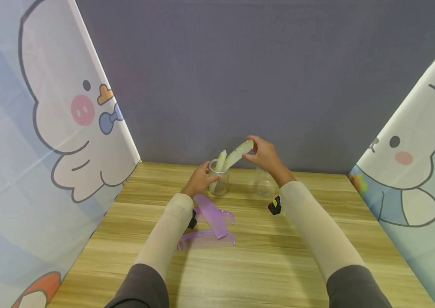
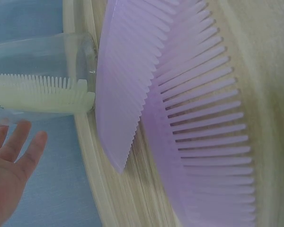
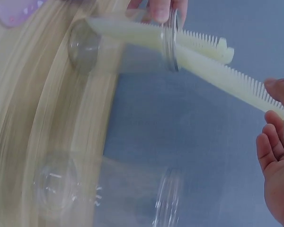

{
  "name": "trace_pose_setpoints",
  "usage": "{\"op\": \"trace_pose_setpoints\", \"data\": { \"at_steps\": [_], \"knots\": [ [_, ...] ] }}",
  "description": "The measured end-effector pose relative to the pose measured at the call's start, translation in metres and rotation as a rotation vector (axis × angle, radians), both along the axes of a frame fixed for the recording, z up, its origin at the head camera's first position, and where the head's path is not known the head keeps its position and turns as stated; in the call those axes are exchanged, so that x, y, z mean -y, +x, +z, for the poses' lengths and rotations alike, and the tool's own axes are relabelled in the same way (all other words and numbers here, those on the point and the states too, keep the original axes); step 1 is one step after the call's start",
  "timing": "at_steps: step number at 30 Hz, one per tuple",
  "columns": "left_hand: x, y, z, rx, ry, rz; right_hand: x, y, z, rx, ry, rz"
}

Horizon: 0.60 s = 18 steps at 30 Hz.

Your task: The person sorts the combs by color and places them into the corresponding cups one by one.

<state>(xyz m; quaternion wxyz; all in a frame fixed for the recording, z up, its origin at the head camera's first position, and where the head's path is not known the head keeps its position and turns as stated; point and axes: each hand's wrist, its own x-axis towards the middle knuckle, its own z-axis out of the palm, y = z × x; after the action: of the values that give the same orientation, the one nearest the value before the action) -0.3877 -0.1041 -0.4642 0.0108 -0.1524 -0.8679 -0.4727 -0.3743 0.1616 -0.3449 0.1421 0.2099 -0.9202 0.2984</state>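
At the back of the table stands a clear jar (image 1: 222, 185), and my left hand (image 1: 199, 179) grips its side near the rim, thumb across the front. One pale yellow-green comb (image 2: 35, 97) stands in this jar with its top poking out. My right hand (image 1: 264, 155), above the jar and to its right, pinches the upper end of a second pale comb (image 3: 222, 75) between thumb and fingers. That comb slants down through the jar's mouth, its lower end inside. In the right wrist view, fingertips of the left hand (image 3: 160, 9) show at the jar's rim.
Another clear jar (image 1: 264, 184) stands to the right, partly behind the right hand and wrist. Nearer on the wooden table (image 1: 240, 273) lie purple combs, one solid-looking (image 1: 211, 216) across the others. A grey wall (image 1: 240, 77) rises right behind the jars.
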Motion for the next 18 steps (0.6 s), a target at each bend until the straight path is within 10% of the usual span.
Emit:
{"op": "trace_pose_setpoints", "data": {
  "at_steps": [18],
  "knots": [
    [-0.002,0.000,0.001,0.000,-0.011,-0.007,0.012,-0.003,0.007,0.196,0.184,0.082]
  ]
}}
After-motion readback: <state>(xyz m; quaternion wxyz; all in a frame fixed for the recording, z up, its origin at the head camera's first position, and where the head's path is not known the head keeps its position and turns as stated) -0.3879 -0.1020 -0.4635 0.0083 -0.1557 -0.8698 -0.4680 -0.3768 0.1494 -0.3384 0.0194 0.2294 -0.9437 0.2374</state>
